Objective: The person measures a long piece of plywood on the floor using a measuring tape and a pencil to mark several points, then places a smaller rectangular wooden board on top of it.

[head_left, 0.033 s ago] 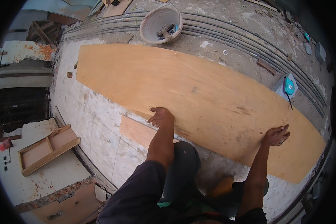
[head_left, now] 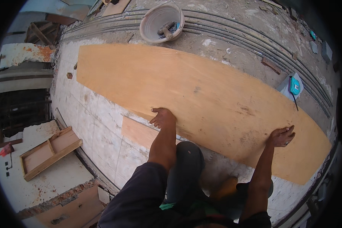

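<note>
A long tan plywood sheet (head_left: 140,79) lies across the floor in front of me, scuffed with dark marks toward its right part. My left hand (head_left: 164,117) rests on its near edge, left of centre, thumb apart and fingers pointing left. Farther right, my right hand (head_left: 282,136) lies on top of the sheet with the fingers stretched out to the right. Neither hand appears closed round anything, though the undersides of both are hidden. Partly under the near edge, a narrower pinkish board (head_left: 135,132) shows beside my left forearm.
Beyond the sheet stands a grey bucket (head_left: 152,28) with tools inside, next to long thin rods (head_left: 231,33). A turquoise tape measure (head_left: 294,86) sits past the right far edge. A wooden frame (head_left: 51,152) lies at left, near a small wood block (head_left: 69,75). My knee (head_left: 186,155) is close to the sheet.
</note>
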The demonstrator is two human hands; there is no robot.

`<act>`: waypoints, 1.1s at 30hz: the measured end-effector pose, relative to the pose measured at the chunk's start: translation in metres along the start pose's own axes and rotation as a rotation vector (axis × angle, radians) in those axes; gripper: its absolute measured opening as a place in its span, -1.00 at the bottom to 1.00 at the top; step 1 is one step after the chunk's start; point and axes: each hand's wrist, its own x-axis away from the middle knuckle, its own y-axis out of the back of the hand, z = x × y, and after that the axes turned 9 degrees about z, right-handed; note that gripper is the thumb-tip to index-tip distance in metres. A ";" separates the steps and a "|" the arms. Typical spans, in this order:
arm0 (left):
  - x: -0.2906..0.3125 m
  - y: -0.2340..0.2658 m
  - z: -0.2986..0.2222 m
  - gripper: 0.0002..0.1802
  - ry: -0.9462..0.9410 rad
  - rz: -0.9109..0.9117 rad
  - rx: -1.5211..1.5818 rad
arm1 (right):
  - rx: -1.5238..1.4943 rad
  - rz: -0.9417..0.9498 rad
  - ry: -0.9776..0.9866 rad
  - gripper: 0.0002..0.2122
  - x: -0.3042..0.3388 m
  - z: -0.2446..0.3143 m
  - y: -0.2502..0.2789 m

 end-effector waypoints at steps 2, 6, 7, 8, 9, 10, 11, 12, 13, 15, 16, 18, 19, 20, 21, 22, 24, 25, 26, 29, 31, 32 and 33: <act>0.006 0.005 -0.003 0.12 0.066 -0.045 0.112 | 0.014 0.083 -0.039 -0.48 -0.003 0.001 0.001; 0.020 0.015 -0.009 0.20 0.078 -0.035 0.156 | 0.013 0.074 -0.013 -0.49 -0.007 0.001 -0.002; 0.022 0.016 -0.011 0.23 0.094 -0.078 0.169 | 0.000 0.064 0.004 -0.49 -0.008 0.002 -0.003; 0.023 0.016 -0.012 0.23 0.097 -0.063 0.150 | -0.021 0.079 0.000 -0.50 -0.008 0.002 -0.003; 0.024 0.015 -0.013 0.24 0.103 -0.061 0.151 | -0.005 0.070 0.019 -0.50 -0.008 0.003 -0.004; 0.023 0.015 -0.014 0.25 0.111 -0.088 0.158 | 0.018 0.093 -0.023 -0.51 -0.008 0.004 -0.004; 0.022 0.014 -0.014 0.25 0.111 -0.065 0.145 | 0.045 0.137 -0.094 -0.53 -0.009 0.005 -0.004; 0.021 0.013 -0.014 0.25 0.135 -0.069 0.164 | 0.047 0.119 -0.064 -0.53 -0.009 0.006 -0.003; 0.020 0.012 -0.013 0.25 0.135 -0.081 0.187 | 0.042 0.120 -0.047 -0.51 -0.009 0.007 -0.003; 0.019 0.012 -0.012 0.26 0.096 -0.054 0.124 | 0.058 0.124 -0.037 -0.49 -0.009 0.009 0.000; 0.020 0.012 -0.013 0.26 0.065 -0.041 0.022 | 0.044 0.157 -0.065 -0.49 -0.010 0.010 0.000; 0.022 0.013 -0.015 0.27 0.105 -0.031 0.144 | 0.043 0.191 -0.100 -0.49 -0.010 0.012 0.002; 0.024 0.014 -0.017 0.27 0.153 -0.034 0.239 | 0.034 0.191 -0.101 -0.49 -0.011 0.013 0.002; 0.026 0.014 -0.019 0.27 0.174 -0.030 0.210 | 0.031 0.216 -0.124 -0.49 -0.011 0.014 0.002; 0.028 0.015 -0.021 0.27 0.181 -0.022 0.223 | 0.035 0.193 -0.104 -0.49 -0.011 0.015 0.002; 0.030 0.016 -0.022 0.28 0.181 -0.034 0.250 | 0.038 0.198 -0.108 -0.50 -0.012 0.015 0.002; 0.033 0.016 -0.024 0.28 0.191 -0.020 0.241 | 0.046 0.205 -0.115 -0.50 -0.013 0.016 0.001; 0.033 0.016 -0.024 0.28 0.194 -0.042 0.258 | 0.047 0.193 -0.098 -0.50 -0.013 0.016 0.001; 0.033 0.017 -0.024 0.28 0.185 -0.023 0.251 | 0.045 0.211 -0.129 -0.51 -0.013 0.016 0.000; 0.033 0.020 -0.020 0.27 0.178 -0.025 0.234 | 0.077 0.237 -0.145 -0.51 -0.013 0.014 0.000; 0.032 0.024 -0.016 0.27 0.195 -0.002 0.272 | 0.076 0.201 -0.107 -0.51 -0.012 0.011 0.001; 0.032 0.025 -0.015 0.27 0.188 0.042 0.265 | 0.087 0.187 -0.098 -0.51 -0.012 0.011 0.001; 0.032 0.026 -0.014 0.27 0.201 0.032 0.237 | 0.071 0.199 -0.116 -0.51 -0.012 0.010 0.001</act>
